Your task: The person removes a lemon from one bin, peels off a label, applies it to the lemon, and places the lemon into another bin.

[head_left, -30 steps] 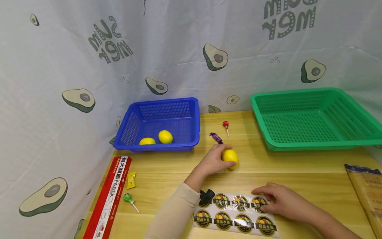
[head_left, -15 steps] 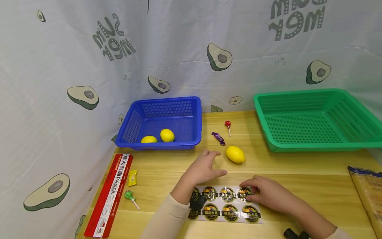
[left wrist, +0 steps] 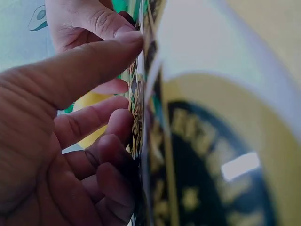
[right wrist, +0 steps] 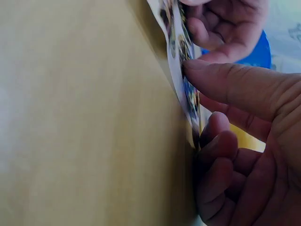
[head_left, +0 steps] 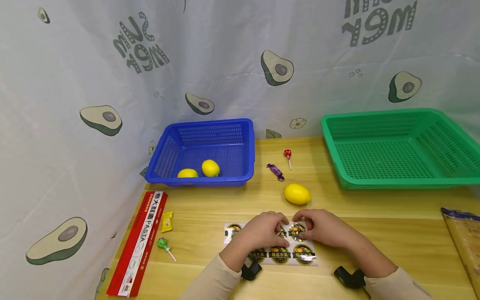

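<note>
A sheet of round fruit stickers (head_left: 279, 253) lies on the wooden table (head_left: 375, 208) near its front edge. My left hand (head_left: 279, 225) and right hand (head_left: 300, 223) meet at the sheet's far edge, and each pinches it between thumb and curled fingers. In the left wrist view, the left hand (left wrist: 127, 84) has its thumb on the sticker sheet (left wrist: 197, 155). The right wrist view shows the right hand (right wrist: 200, 99) holding the sticker sheet (right wrist: 171, 33) the same way. A loose yellow lemon (head_left: 297, 194) lies just beyond the hands.
A blue basket (head_left: 225, 179) at the back left holds two lemons. At the back right stands a green basket (head_left: 397, 181). A purple candy (head_left: 275, 171) and red lollipop (head_left: 287, 155) lie between them. A red pasta box (head_left: 140, 241), yellow candy (head_left: 166, 221) and green lollipop (head_left: 163, 246) lie left.
My left hand let go of the lemon and came back to the sticker sheet. The right hand slid left along the sheet, and both hands now hold its far edge.
</note>
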{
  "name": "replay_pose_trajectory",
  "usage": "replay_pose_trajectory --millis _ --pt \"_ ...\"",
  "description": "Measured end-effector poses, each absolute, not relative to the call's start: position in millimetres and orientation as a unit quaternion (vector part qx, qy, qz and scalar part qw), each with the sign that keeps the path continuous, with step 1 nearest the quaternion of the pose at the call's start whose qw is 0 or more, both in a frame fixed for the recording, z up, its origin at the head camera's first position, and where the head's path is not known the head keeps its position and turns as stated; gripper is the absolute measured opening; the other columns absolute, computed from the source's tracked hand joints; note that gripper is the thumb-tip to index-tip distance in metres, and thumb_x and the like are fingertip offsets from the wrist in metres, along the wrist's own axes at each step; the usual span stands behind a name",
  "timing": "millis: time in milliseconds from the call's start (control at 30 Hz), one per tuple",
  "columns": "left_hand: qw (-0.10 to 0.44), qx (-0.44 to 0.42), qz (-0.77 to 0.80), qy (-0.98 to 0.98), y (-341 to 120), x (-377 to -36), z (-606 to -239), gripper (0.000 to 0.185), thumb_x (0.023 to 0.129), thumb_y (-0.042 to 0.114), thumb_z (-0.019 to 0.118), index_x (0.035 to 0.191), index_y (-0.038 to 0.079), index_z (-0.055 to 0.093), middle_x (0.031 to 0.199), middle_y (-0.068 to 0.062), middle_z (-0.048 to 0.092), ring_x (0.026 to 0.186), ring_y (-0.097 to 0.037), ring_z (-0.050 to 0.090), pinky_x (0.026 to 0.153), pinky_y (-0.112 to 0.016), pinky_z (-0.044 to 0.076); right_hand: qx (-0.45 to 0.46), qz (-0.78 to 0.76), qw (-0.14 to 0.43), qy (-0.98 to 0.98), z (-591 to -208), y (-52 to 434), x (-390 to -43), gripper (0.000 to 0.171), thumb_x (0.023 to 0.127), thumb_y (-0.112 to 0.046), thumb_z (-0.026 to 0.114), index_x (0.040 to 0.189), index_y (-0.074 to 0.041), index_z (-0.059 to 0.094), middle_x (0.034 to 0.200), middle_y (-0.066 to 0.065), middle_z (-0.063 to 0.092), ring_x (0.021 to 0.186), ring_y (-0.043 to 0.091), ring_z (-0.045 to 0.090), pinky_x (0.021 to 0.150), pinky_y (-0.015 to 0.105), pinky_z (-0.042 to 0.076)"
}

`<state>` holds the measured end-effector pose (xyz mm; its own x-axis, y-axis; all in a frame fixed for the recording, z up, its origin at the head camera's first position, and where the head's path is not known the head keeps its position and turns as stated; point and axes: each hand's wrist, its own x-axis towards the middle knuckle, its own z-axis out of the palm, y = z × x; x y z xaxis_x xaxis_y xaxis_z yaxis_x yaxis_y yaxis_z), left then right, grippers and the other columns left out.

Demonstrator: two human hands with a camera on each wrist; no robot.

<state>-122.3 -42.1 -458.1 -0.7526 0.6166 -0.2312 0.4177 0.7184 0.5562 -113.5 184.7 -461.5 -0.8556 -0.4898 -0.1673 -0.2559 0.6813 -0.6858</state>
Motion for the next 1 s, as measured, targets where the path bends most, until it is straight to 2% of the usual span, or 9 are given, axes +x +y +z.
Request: replay_pose_trajectory --millis 367,1000 --pt "0.199 0.283 0.238 0.908 -44 -124 -464 0.047 0.082 0.036 0.086 0.125 0.025 0.069 0.085 0.015 0.054 0.074 0.001 0.048 0.070 -0.015 0.041 -0.192 -0.370 0.165 0.894 -466 192 -115 0.027 0.084 -0.024 0.083 0.105 -0.015 0.069 0.072 -0.006 0.051 0.061 0.004 0.045 0.055 0.022 0.038" --pt "0.198 0.272 0.251 0.908 -43 -125 -469 0.051 0.082 0.037 0.086 0.127 0.021 0.068 0.086 0.015 0.056 0.075 0.001 0.049 0.071 -0.015 0.042 -0.184 -0.363 0.168 0.898 -464 192 -116 0.019 0.086 -0.017 0.081 0.100 -0.015 0.068 0.074 -0.005 0.053 0.064 0.005 0.046 0.058 0.022 0.040"
